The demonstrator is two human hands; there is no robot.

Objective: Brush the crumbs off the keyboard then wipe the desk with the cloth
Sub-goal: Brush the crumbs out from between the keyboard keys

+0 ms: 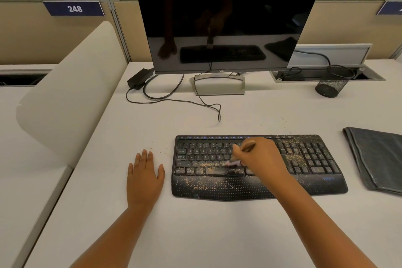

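Note:
A black keyboard [309, 165] lies on the white desk [195, 235], scattered with tan crumbs [208, 171] on its lower key rows, palm rest and number pad. My right hand [258, 156] grips a small brush [233, 162] by its wooden handle, the pale bristles touching the keys near the middle. My left hand [144, 175] rests flat on the desk, fingers straight, just left of the keyboard. A few crumbs lie on the desk by its fingertips. A folded dark grey cloth [378, 159] sits to the right of the keyboard.
A dark monitor [224, 19] on a silver stand rises behind the keyboard, with a power brick [139, 79] and loose cables [195, 102] trailing toward it. A black mesh pen cup [332, 82] stands at the back right. A white curved divider [71, 93] bounds the left.

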